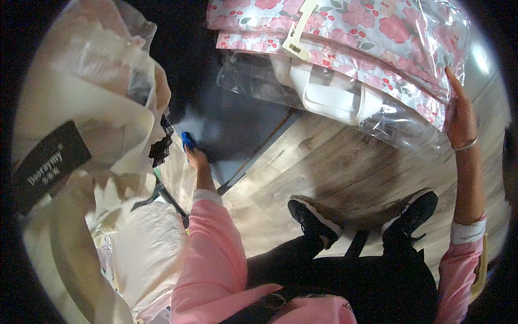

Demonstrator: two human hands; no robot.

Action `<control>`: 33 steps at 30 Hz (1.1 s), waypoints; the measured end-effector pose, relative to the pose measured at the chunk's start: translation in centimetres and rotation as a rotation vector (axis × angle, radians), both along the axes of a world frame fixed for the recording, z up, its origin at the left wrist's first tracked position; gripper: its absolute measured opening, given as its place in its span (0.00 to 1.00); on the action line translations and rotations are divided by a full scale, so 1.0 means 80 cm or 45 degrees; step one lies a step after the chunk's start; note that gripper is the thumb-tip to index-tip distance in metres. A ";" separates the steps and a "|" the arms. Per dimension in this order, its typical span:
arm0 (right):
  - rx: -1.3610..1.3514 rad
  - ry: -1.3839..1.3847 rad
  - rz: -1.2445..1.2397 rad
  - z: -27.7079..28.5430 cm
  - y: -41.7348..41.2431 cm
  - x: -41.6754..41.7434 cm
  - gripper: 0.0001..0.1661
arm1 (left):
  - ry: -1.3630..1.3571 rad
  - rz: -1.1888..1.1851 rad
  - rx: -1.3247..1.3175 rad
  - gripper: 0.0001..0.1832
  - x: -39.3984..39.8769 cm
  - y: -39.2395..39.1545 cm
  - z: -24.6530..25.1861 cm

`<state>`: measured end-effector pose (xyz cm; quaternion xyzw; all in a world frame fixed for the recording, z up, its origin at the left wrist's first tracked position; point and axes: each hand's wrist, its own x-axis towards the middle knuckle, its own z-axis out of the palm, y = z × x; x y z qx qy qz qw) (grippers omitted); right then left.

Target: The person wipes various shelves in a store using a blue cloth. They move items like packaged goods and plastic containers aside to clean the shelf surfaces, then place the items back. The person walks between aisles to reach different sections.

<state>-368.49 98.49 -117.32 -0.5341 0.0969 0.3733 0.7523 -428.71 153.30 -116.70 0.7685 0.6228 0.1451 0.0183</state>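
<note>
At the right my right hand (460, 115), with a bracelet at its wrist, grips the edge of a floral bag in clear plastic wrap (388, 44). Pink flowers and green leaves cover the bag, and a cream strap piece (296, 38) lies across it. White straps (334, 99) show below the floral part, inside clear plastic. My left hand (197, 157) is left of centre, beside a dark panel, and holds a small blue object (188, 140); what the object is cannot be told.
Cream fabric (101, 81) with a black label and black lace hangs close at the left. Below it lies a pale wrapped package (145, 247). A dark flat panel (243, 129) stands ahead on the wood-look floor (275, 194). My feet in black shoes are below.
</note>
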 end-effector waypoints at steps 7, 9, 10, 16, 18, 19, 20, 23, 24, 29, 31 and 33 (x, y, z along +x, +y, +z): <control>0.036 0.259 -0.115 0.012 0.015 -0.002 0.24 | 0.182 -0.411 0.215 0.24 0.245 -0.125 0.050; 0.055 0.309 -0.158 0.025 0.027 -0.003 0.25 | 0.101 -0.691 0.210 0.23 0.302 -0.178 0.066; 0.031 0.260 -0.177 0.036 0.036 -0.008 0.24 | 0.096 -0.791 0.207 0.22 0.323 -0.208 0.068; -0.174 0.022 -0.214 0.067 0.048 -0.027 0.26 | 0.222 -1.172 -0.110 0.20 0.335 -0.361 0.085; -0.158 -0.178 -0.001 0.030 0.026 -0.010 0.27 | 0.329 -1.266 -0.089 0.20 0.304 -0.371 0.097; -0.162 -0.282 0.093 0.023 0.023 -0.007 0.27 | 0.364 -1.234 -0.071 0.19 0.292 -0.375 0.096; -0.133 -0.189 0.083 0.023 0.022 -0.004 0.28 | 0.401 -1.203 -0.053 0.18 0.279 -0.375 0.094; -0.161 -0.249 0.173 0.004 0.012 0.006 0.30 | 0.407 -1.148 0.014 0.16 0.219 -0.352 0.086; -0.155 -0.179 0.139 0.007 0.017 0.006 0.30 | 0.417 -1.100 0.002 0.16 0.192 -0.344 0.085; -0.004 -0.018 0.076 -0.008 -0.002 0.020 0.28 | 0.430 -0.763 -0.100 0.16 0.150 -0.329 0.111; -0.043 -0.066 0.147 -0.003 -0.006 0.024 0.27 | 0.286 -0.698 -0.314 0.15 0.171 -0.329 0.123; -0.122 -0.043 0.185 0.015 0.005 0.020 0.27 | 0.144 -0.647 -0.635 0.15 0.189 -0.332 0.125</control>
